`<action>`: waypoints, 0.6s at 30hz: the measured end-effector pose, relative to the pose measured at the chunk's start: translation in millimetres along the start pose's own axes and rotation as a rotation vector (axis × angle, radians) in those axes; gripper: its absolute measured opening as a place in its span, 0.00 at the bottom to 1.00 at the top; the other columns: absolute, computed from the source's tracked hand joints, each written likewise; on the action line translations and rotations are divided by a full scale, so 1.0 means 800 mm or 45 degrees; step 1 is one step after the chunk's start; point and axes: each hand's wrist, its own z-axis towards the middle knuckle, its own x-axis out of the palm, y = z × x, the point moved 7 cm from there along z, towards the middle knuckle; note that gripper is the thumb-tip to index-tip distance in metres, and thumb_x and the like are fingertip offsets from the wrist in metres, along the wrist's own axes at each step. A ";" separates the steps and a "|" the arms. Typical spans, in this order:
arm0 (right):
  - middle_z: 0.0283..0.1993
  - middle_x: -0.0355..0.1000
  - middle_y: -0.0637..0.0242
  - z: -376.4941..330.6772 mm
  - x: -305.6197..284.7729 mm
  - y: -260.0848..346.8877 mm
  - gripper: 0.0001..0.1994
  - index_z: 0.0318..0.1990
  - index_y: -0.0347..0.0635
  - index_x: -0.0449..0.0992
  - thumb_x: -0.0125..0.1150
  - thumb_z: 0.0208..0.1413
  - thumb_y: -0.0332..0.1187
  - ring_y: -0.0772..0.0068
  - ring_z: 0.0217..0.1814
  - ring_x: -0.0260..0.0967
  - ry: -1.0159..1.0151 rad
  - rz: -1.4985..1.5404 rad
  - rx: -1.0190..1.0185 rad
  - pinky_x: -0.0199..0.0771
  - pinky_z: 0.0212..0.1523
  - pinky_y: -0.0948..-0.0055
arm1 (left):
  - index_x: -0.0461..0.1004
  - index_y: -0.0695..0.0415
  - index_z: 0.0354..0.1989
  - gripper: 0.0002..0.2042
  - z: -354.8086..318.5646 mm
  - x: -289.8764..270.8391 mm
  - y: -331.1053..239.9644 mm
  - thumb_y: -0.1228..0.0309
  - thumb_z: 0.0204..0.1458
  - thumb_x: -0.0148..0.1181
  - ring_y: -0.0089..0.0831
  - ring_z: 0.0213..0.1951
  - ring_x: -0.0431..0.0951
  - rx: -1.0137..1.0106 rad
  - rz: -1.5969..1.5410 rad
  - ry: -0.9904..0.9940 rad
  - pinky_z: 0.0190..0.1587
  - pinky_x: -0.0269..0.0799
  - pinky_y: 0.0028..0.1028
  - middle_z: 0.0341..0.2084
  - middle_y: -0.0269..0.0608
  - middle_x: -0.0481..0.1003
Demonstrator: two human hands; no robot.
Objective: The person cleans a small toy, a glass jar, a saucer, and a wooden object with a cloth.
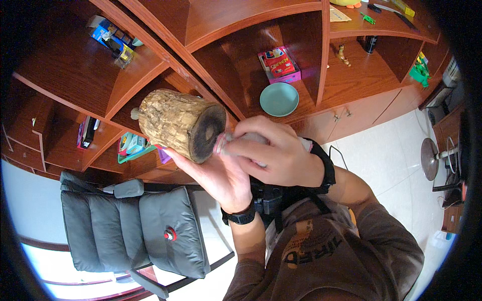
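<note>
A short, log-shaped wooden piece with rough bark lies tilted across my left hand. Its flat end, dark in the middle, faces right, and a small pale knob sticks out at the far left end. My left palm and fingers support it from below; some fingers are hidden behind it. A bunched pale cloth with pink edging is pinched in my right hand. That cloth touches or nearly touches the right rim of the flat end.
Ahead stands a reddish-brown shelf unit. One compartment holds a teal plate and a pink box with a red pack. A golden figurine and a black can stand farther right. A grey padded chair is at lower left.
</note>
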 end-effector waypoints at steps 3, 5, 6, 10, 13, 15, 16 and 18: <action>0.38 0.68 0.62 0.004 0.006 0.008 0.12 0.35 0.41 0.77 0.65 0.39 0.26 0.64 0.34 0.71 0.140 -0.007 -0.051 0.72 0.33 0.70 | 0.64 0.54 0.55 0.28 0.001 0.000 0.010 0.47 0.54 0.49 0.38 0.53 0.66 -0.119 -0.026 0.041 0.56 0.62 0.39 0.53 0.43 0.66; 0.37 0.68 0.62 0.009 0.003 0.005 0.12 0.35 0.41 0.77 0.65 0.38 0.24 0.64 0.34 0.70 0.087 0.002 -0.047 0.72 0.33 0.71 | 0.61 0.53 0.57 0.28 -0.002 0.002 0.015 0.46 0.55 0.46 0.37 0.52 0.67 -0.075 0.059 -0.028 0.56 0.62 0.37 0.53 0.41 0.65; 0.37 0.68 0.62 0.011 0.000 0.004 0.13 0.35 0.41 0.77 0.65 0.37 0.23 0.65 0.34 0.70 0.034 0.013 -0.042 0.72 0.33 0.71 | 0.58 0.52 0.59 0.29 -0.003 0.000 0.015 0.45 0.56 0.44 0.35 0.52 0.67 -0.029 0.146 -0.099 0.56 0.62 0.34 0.53 0.40 0.65; 0.36 0.67 0.63 0.020 -0.021 0.000 0.12 0.33 0.43 0.75 0.63 0.36 0.22 0.63 0.33 0.70 -0.301 -0.068 0.062 0.72 0.30 0.69 | 0.58 0.55 0.58 0.30 0.000 0.001 0.019 0.45 0.56 0.43 0.35 0.51 0.67 0.053 0.157 -0.155 0.58 0.59 0.35 0.52 0.41 0.65; 0.36 0.67 0.63 0.008 -0.018 -0.021 0.14 0.33 0.45 0.76 0.64 0.34 0.21 0.63 0.33 0.70 -0.482 -0.059 0.047 0.72 0.31 0.70 | 0.63 0.56 0.55 0.28 0.000 0.008 0.029 0.48 0.53 0.51 0.36 0.54 0.65 -0.024 0.088 -0.026 0.60 0.58 0.36 0.52 0.43 0.66; 0.37 0.67 0.63 0.013 -0.012 0.000 0.15 0.37 0.46 0.76 0.64 0.36 0.24 0.63 0.33 0.70 -0.265 -0.120 -0.033 0.73 0.31 0.70 | 0.63 0.56 0.54 0.28 -0.001 -0.003 0.021 0.47 0.53 0.50 0.36 0.53 0.66 -0.055 0.006 -0.033 0.59 0.58 0.36 0.52 0.43 0.67; 0.37 0.67 0.63 0.015 -0.009 0.011 0.16 0.38 0.47 0.76 0.64 0.37 0.26 0.63 0.33 0.70 -0.157 -0.141 -0.081 0.73 0.31 0.70 | 0.63 0.56 0.54 0.28 -0.001 -0.022 0.011 0.47 0.54 0.49 0.36 0.52 0.67 -0.086 0.027 -0.024 0.58 0.60 0.37 0.50 0.44 0.68; 0.38 0.67 0.65 0.010 0.000 0.010 0.12 0.37 0.47 0.75 0.61 0.40 0.29 0.64 0.34 0.70 -0.122 -0.018 0.002 0.73 0.32 0.70 | 0.64 0.57 0.53 0.28 0.000 -0.014 0.015 0.46 0.54 0.48 0.37 0.50 0.68 -0.127 0.044 -0.016 0.57 0.61 0.37 0.49 0.44 0.68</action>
